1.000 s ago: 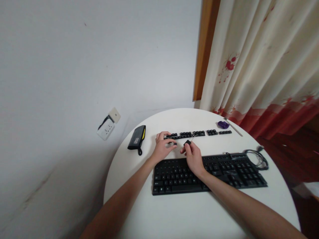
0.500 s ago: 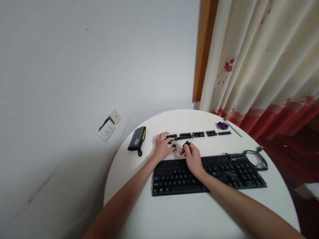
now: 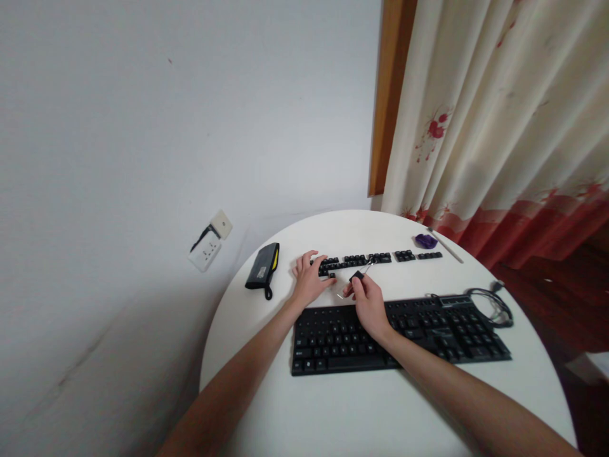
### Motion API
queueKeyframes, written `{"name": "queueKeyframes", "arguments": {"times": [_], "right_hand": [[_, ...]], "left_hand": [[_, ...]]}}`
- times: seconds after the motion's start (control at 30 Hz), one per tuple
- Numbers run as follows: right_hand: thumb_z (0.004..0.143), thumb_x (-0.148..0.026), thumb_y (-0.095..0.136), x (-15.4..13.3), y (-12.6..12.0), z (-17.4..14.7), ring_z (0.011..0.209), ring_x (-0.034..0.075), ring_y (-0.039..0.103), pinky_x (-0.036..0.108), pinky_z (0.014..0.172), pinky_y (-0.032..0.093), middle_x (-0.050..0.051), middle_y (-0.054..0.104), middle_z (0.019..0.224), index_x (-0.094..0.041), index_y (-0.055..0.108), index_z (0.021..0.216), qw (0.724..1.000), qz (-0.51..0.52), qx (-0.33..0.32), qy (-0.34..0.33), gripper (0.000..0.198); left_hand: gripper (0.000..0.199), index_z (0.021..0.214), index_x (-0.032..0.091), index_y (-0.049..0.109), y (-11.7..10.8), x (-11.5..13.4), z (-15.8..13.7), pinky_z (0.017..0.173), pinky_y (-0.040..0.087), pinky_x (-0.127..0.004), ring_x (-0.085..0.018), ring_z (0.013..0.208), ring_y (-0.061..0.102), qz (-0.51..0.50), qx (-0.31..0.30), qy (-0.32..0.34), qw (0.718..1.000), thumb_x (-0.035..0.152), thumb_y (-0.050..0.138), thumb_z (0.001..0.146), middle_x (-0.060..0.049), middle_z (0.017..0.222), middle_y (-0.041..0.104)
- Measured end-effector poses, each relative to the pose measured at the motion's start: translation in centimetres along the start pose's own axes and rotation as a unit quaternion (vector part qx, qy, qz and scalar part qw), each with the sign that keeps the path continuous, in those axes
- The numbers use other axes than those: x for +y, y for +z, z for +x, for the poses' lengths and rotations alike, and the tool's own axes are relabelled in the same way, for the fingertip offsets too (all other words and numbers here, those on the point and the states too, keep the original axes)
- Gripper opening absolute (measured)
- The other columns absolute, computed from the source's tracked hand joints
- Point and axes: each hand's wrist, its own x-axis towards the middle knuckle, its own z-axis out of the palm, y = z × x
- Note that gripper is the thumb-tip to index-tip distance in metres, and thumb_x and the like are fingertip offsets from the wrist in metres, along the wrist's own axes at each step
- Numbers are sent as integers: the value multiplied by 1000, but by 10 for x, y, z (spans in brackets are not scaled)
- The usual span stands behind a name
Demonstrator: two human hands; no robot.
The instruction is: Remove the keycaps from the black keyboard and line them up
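My left hand (image 3: 309,278) rests on the table at the left end of the rows of loose black keycaps (image 3: 354,261). Its fingers are spread over them, and the thumb touches or nearly touches a single keycap (image 3: 332,275). In my right hand (image 3: 368,298) is a wire keycap puller (image 3: 356,276) with a black handle, pinched between thumb and fingers. One wire end points up toward the keycap rows, the other down to the left. Under my right wrist lies the black keyboard (image 3: 347,346), its upper left part bare of caps.
A black and yellow case (image 3: 262,266) with a loop stands at the left of the round white table (image 3: 266,381). Toward the back right are a purple lump (image 3: 425,241) and a thin brush-like stick (image 3: 446,245). A coiled cable (image 3: 495,308) lies right of the keyboard.
My left hand has shifted slightly, and the single keycap by its thumb now sits closer to the other keycaps. My right hand holds the keycap puller in about the same place.
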Motion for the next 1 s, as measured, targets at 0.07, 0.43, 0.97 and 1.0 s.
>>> {"name": "queueKeyframes", "arguments": {"times": [0.07,0.43,0.97,1.0], "right_hand": [[98,-41,44,0,0,0,67,18,61,29,65,44,3,66,70,-19,58,77,1000,0,0,1,33],[98,-41,44,-1,0,-1,67,18,61,29,65,44,3,66,70,-19,59,77,1000,-6,-2,-5,34],[97,-43,45,-3,-1,-1,66,18,59,28,64,44,3,65,69,-19,59,74,1000,-14,-8,-7,36],[97,-43,45,-3,-1,-1,66,18,59,28,64,44,3,65,69,-19,59,74,1000,-16,-8,-8,36]], "left_hand": [[68,125,33,56,1,-1,0,96,36,-48,-33,125,37,6,5,-7,1000,41,84,63,-6,140,41],[75,133,31,48,5,-4,1,98,35,-49,-34,127,36,16,3,-45,999,47,79,66,-9,140,40],[86,141,29,36,6,-4,0,101,33,-53,-35,129,34,2,8,-66,998,47,76,67,-12,142,37],[86,141,29,36,6,-3,0,101,33,-53,-35,129,34,2,6,-68,998,47,77,67,-12,142,37]]}}
